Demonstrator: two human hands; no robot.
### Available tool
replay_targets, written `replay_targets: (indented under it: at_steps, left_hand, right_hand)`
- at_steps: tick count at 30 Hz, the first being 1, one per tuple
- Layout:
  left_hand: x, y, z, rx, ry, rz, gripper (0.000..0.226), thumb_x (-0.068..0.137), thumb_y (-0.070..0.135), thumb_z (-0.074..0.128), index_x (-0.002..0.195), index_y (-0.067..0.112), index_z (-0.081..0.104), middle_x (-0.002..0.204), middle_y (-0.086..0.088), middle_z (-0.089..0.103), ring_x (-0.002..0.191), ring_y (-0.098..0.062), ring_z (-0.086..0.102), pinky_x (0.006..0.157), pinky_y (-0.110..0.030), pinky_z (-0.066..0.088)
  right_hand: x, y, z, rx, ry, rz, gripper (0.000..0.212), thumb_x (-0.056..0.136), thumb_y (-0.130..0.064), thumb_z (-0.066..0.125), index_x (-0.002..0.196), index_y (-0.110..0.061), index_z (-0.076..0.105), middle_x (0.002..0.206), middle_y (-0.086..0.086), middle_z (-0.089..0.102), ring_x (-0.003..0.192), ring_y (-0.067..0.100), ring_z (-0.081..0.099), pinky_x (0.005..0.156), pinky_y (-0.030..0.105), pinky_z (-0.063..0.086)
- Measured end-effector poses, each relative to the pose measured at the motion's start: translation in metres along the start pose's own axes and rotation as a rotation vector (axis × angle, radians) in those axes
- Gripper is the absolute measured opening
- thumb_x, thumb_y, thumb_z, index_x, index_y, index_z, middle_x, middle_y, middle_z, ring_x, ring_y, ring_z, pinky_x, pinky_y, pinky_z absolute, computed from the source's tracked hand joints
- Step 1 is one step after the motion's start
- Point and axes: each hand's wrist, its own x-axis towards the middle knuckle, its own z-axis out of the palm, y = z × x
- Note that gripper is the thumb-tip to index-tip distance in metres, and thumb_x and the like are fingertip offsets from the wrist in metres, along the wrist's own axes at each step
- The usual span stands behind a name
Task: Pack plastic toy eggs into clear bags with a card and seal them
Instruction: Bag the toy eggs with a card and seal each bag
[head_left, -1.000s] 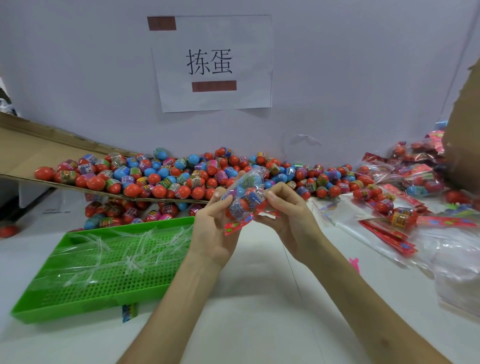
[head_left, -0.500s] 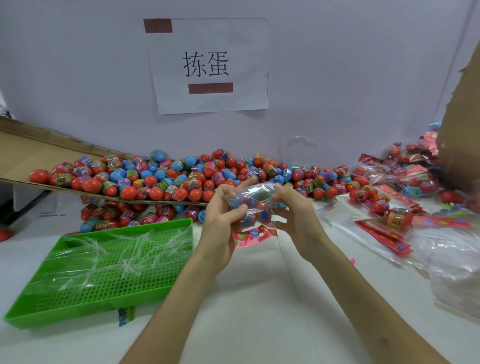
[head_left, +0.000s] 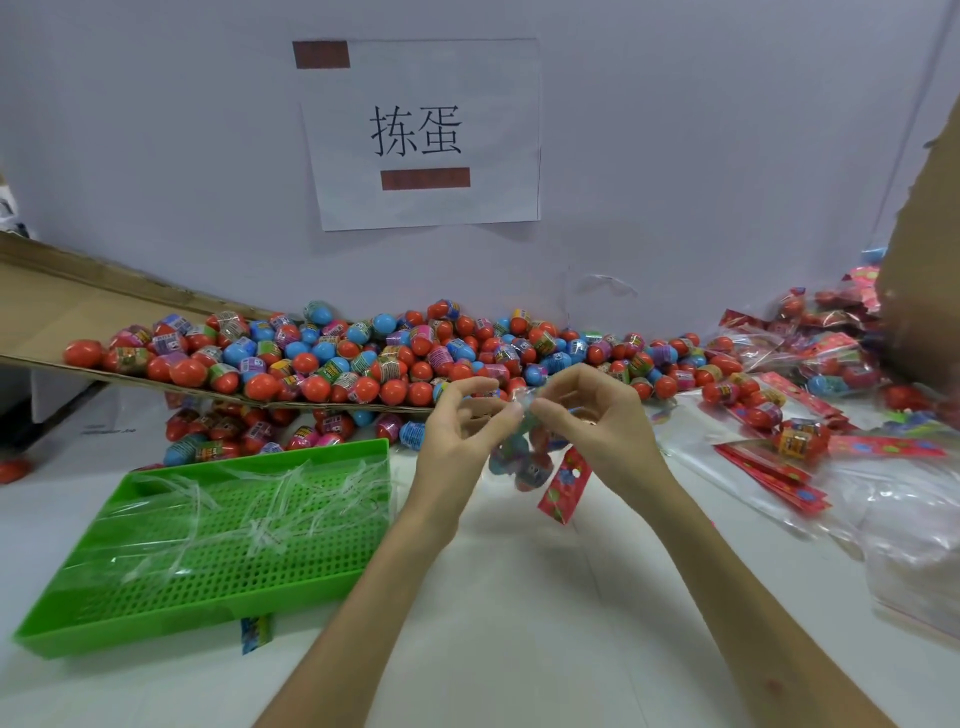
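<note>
A clear bag (head_left: 524, 457) with several toy eggs and a red card (head_left: 563, 486) hangs between my hands above the white table. My left hand (head_left: 460, 436) and my right hand (head_left: 597, 421) pinch the bag's top edge between thumb and fingers, close together. The card hangs at a slant at the bag's lower right. Behind my hands lies a large heap of loose red, blue and pink toy eggs (head_left: 374, 358), partly on a cardboard flap (head_left: 67, 312).
A green perforated tray (head_left: 208, 551) holding thin clear strips sits at the left front. Packed bags (head_left: 810, 374) and red cards (head_left: 769, 473) are piled at the right, with empty clear bags (head_left: 914, 551) nearer. A cardboard box (head_left: 924, 270) stands at the far right.
The bag turned from lying sideways between my palms to hanging downward. Both hands shifted up to pinch its top edge, and the card swung down to the right.
</note>
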Motion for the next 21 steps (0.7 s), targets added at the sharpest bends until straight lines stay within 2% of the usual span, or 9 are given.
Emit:
replay_targets:
  at_steps: [3,4,7,9,12,15,21]
  left_hand:
    - [0.001,-0.001,0.001,0.061,0.0,0.033,0.01,0.095,0.032,0.073,0.105,0.031,0.075,0.1,0.005,0.077,0.095,-0.009,0.072,0.075,-0.024,0.057]
    - [0.0,-0.002,0.001,0.067,0.003,0.042,0.007,0.097,0.029,0.071,0.098,0.031,0.077,0.094,0.006,0.077,0.089,-0.007,0.072,0.073,-0.023,0.058]
    - [0.001,0.0,0.001,0.036,0.061,0.024,0.009,0.098,0.029,0.068,0.095,0.031,0.077,0.09,0.005,0.077,0.087,-0.012,0.072,0.07,-0.025,0.057]
    - [0.001,0.001,0.001,0.0,0.078,0.027,0.011,0.1,0.027,0.066,0.099,0.028,0.077,0.097,-0.001,0.077,0.091,-0.019,0.072,0.069,-0.027,0.057]
    - [0.001,0.0,0.0,0.018,0.104,0.066,0.012,0.102,0.022,0.063,0.101,0.024,0.075,0.099,-0.005,0.076,0.086,-0.013,0.07,0.065,-0.021,0.054]
    - [0.0,-0.001,0.001,0.014,0.111,0.072,0.012,0.104,0.02,0.06,0.102,0.021,0.072,0.098,-0.007,0.076,0.08,-0.011,0.069,0.06,-0.019,0.053]
    - [0.003,-0.004,0.003,-0.003,0.111,0.106,0.014,0.104,0.016,0.059,0.103,0.02,0.071,0.099,-0.006,0.076,0.087,-0.016,0.07,0.067,-0.022,0.055]
  right_hand:
    - [-0.001,0.0,-0.003,-0.035,-0.114,-0.026,0.005,0.09,-0.019,0.076,0.089,-0.022,0.072,0.083,-0.014,0.07,0.084,0.011,0.069,0.08,0.026,0.06]
    - [-0.001,0.0,-0.003,-0.009,-0.135,-0.007,0.003,0.092,-0.017,0.074,0.091,-0.02,0.072,0.085,-0.012,0.071,0.086,0.012,0.07,0.082,0.028,0.06]
    - [0.002,-0.001,-0.007,0.084,-0.137,0.078,0.012,0.098,-0.01,0.064,0.095,-0.018,0.072,0.09,-0.006,0.074,0.093,0.014,0.072,0.085,0.028,0.06]
    - [0.002,-0.001,-0.01,-0.007,-0.123,0.078,0.017,0.098,-0.01,0.064,0.092,-0.024,0.072,0.092,-0.007,0.073,0.093,0.013,0.07,0.083,0.025,0.058]
    - [0.001,-0.001,-0.012,-0.131,-0.135,0.043,0.019,0.095,-0.015,0.07,0.087,-0.032,0.071,0.09,-0.014,0.07,0.091,0.007,0.068,0.077,0.018,0.056]
    - [0.0,-0.002,-0.012,-0.12,-0.086,0.006,0.018,0.092,-0.014,0.073,0.085,-0.03,0.072,0.086,-0.014,0.071,0.087,0.006,0.068,0.076,0.017,0.056]
    - [0.0,-0.001,-0.006,-0.12,0.04,-0.006,0.013,0.092,-0.015,0.074,0.085,-0.026,0.072,0.084,-0.01,0.07,0.086,0.006,0.066,0.072,0.012,0.054]
